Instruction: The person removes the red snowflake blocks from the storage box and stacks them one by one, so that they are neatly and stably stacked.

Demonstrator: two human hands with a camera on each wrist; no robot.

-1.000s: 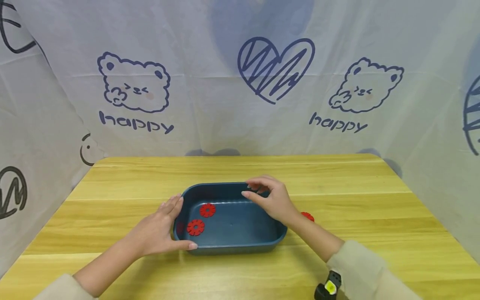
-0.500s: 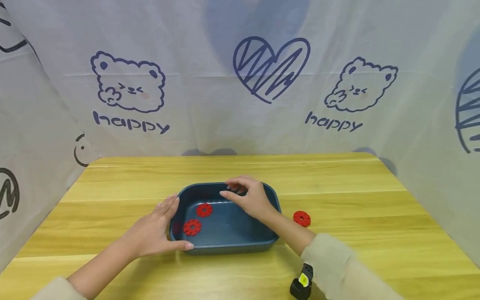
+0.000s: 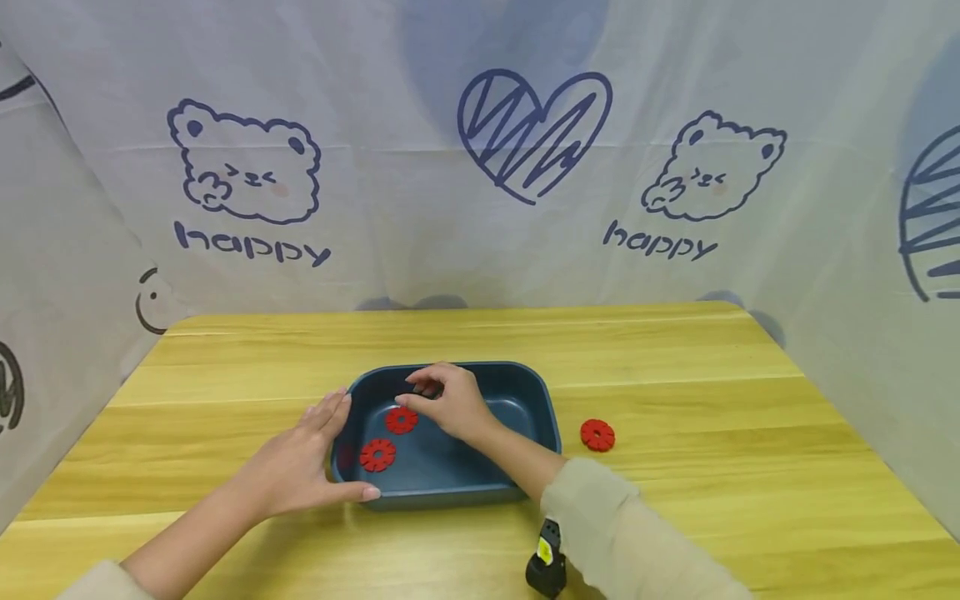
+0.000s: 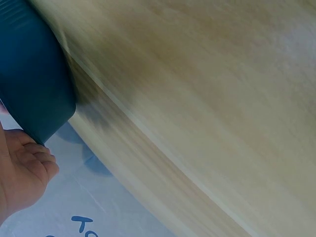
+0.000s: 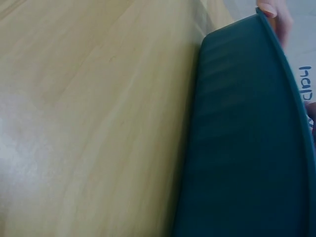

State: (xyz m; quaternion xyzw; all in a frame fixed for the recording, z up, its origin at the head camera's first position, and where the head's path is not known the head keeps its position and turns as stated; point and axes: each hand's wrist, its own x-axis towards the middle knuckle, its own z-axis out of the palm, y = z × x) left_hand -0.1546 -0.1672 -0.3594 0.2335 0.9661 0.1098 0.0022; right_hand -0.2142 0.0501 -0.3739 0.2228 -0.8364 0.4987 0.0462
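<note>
A dark blue plastic basin stands on the table, with two flat red notched discs in its left half. My left hand grips the basin's left end, fingers at the side rim and thumb along the front rim. In the left wrist view the fingers curl at the rim. My right hand is over the basin, thumb and fingers bent with a gap between them. Its thumb tip is right at the rear disc. The front disc lies nearer the left thumb.
A third red disc lies on the wooden table, right of the basin. A black device with a yellow mark is at the right sleeve. White cloth with printed drawings hangs behind the table.
My right hand has moved left across the basin, from its right end to the rear disc. The disc on the table has come out from behind the right forearm. My left hand keeps its hold.
</note>
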